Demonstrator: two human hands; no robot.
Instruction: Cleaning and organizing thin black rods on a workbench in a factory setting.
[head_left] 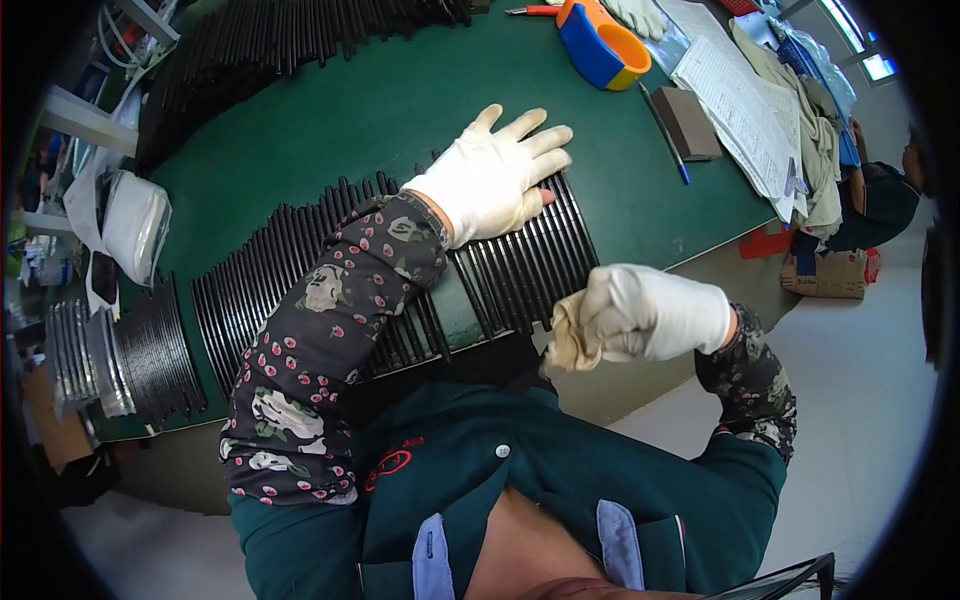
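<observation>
At the far left of the frame I saw a stack of black strips [160, 355] lying at the edge of the green table [400, 100], with clear plastic bags [135, 225] just above it. Toward the centre, a long row of black rods [280, 270] lay side by side across the table. My left hand [495, 175], in a white glove, rested flat and spread on the right end of that row, fingers released and gripping nothing. Another batch of black rods [300, 35] lay along the top of the frame. Right of centre and lower, off the table's near edge, my right hand [655, 315], also gloved, was clenched around a beige cloth [570, 335] bunched at its left side. In the upper right I saw an orange and blue tape roll [602, 45], a blue pen [665, 135], a brown block [690, 122] and printed papers [745, 110].
</observation>
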